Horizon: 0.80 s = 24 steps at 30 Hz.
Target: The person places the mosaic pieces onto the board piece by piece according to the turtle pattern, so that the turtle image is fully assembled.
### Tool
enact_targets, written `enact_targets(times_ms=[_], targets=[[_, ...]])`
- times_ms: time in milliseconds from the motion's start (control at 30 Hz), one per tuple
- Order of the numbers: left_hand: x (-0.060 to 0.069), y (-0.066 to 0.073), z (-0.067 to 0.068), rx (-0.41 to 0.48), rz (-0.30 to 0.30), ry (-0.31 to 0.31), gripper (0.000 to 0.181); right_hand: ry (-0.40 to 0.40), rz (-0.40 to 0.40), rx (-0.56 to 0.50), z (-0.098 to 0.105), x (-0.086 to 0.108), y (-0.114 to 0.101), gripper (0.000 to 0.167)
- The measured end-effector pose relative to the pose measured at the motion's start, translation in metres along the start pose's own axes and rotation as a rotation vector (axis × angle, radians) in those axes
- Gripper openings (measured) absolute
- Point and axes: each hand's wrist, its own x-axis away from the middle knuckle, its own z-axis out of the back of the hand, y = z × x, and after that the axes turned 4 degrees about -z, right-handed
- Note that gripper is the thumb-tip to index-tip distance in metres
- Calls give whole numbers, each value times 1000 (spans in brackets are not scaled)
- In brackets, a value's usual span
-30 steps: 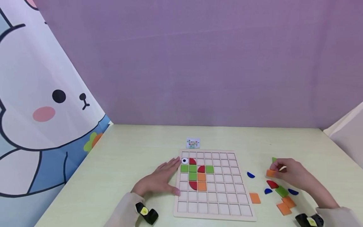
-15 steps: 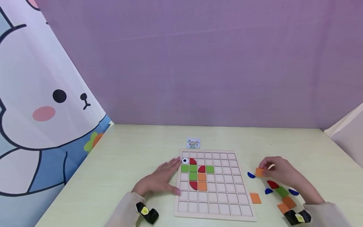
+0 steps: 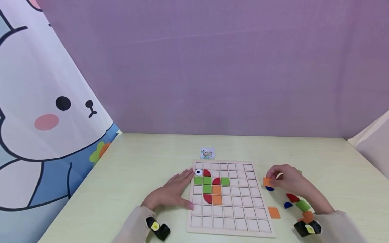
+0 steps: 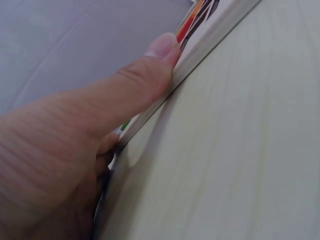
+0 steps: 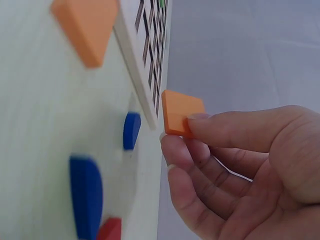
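Observation:
Between thumb and fingertips, my right hand (image 3: pixel 287 179) pinches an orange square tile (image 5: pixel 180 111), held up off the table just right of the grid board (image 3: pixel 244 211). My left hand (image 3: pixel 171 192) lies with straight fingers along the board's left edge; in the left wrist view its thumb (image 4: pixel 162 50) touches the rim. On the board sit an eye tile (image 3: pixel 198 172), several green squares (image 3: pixel 207 189), red rounded pieces (image 3: pixel 207 198) and two orange squares (image 3: pixel 217 199). A blue half-round piece (image 5: pixel 132 131) lies below the held tile.
Right of the board lie a loose orange square (image 3: pixel 274 212), another blue half-round (image 3: pixel 288 205), a red piece (image 3: pixel 292 197) and a green piece (image 3: pixel 303 205). More orange pieces are partly behind the right wrist camera (image 3: pixel 307 228). A small picture card (image 3: pixel 207 153) lies behind the board.
My right hand has lifted the orange square from the scattered pieces and carried it left toward the board. The left hand stays in place.

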Motion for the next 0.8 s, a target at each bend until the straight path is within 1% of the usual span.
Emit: enact_targets(times_ms=[167, 433, 800], targets=[[1, 0, 0, 0, 0, 0, 110, -23, 23, -34, -6, -5, -9, 10], [0, -1, -1, -12, 1, 3, 110, -65, 114, -114, -13, -15, -22, 9], [0, 1, 0, -10, -4, -1, 109, -79, 111, -135, -26, -23, -39, 9]])
